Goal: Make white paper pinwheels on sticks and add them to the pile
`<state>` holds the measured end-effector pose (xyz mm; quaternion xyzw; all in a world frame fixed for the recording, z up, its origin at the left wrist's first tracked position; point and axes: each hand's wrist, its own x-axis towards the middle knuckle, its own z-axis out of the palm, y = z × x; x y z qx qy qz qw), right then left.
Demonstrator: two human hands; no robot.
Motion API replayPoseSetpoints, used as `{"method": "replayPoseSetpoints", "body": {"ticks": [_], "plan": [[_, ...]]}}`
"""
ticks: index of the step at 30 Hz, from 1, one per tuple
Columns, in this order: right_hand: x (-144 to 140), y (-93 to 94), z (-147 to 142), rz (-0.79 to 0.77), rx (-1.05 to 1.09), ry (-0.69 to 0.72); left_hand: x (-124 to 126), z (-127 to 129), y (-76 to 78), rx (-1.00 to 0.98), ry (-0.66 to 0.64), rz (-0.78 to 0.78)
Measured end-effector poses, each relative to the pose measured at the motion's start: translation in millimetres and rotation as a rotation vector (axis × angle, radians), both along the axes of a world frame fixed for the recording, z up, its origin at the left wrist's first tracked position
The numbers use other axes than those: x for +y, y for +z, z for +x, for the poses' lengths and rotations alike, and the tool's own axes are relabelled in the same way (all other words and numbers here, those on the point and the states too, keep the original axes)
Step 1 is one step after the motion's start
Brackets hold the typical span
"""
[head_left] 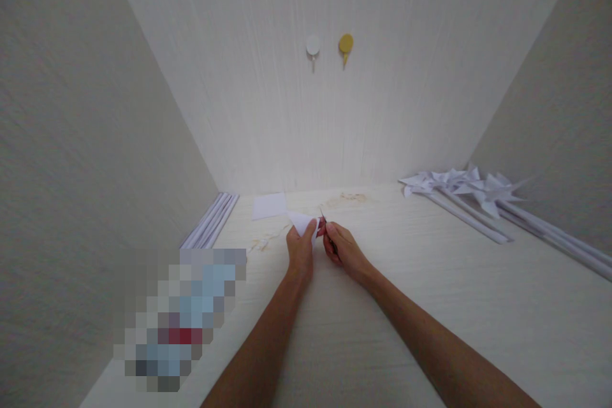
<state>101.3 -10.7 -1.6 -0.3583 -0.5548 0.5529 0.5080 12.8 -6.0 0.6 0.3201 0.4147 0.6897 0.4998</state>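
Note:
My left hand [300, 248] grips a folded piece of white paper [302, 221] near the middle of the pale table [430, 306]. My right hand [340, 247] holds small scissors [325, 224] with red handles, the blades pointing up against the paper's edge. Both hands meet just above the tabletop.
A flat white paper square [269, 205] lies just behind my hands. Rolled white paper sticks [213, 222] lie along the left wall. Finished white paper pinwheels on sticks [478, 194] lie at the right. Two wall hooks, white [312, 48] and yellow [345, 44], hang ahead. A blurred patch sits at lower left.

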Motion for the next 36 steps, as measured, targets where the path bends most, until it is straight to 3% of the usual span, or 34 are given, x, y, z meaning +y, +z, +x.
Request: {"method": "replayPoseSetpoints", "body": {"ticks": [6, 12, 14, 18, 25, 31, 36], "plan": [[6.5, -0.9, 11.6, 0.093, -0.130, -0.375, -1.4, -0.6, 3.9, -0.018, -0.032, -0.054], [11.2, 0.5, 17.2, -0.039, -0.023, -0.383, -2.0, -2.8, 2.8, -0.015, -0.165, -0.033], [12.8, -0.9, 20.7, 0.046, -0.122, -0.443, -2.9, -2.8, 4.1, -0.050, -0.205, -0.048], [13.2, -4.0, 31.2, 0.319, -0.537, -0.628, -3.5, -4.0, 6.9, -0.118, -0.219, -0.084], [5.6, 2.5, 37.0, 0.309, -1.043, -0.577, -5.9, -5.2, 10.5, -0.168, -0.260, -0.096], [6.1, 3.4, 37.2, 0.292, -1.255, -0.589, -6.7, -4.6, 11.6, -0.171, -0.300, -0.123], [8.7, -1.3, 36.7, 0.270, -1.312, -0.587, -7.1, -4.9, 11.8, -0.165, -0.298, -0.127]]}}
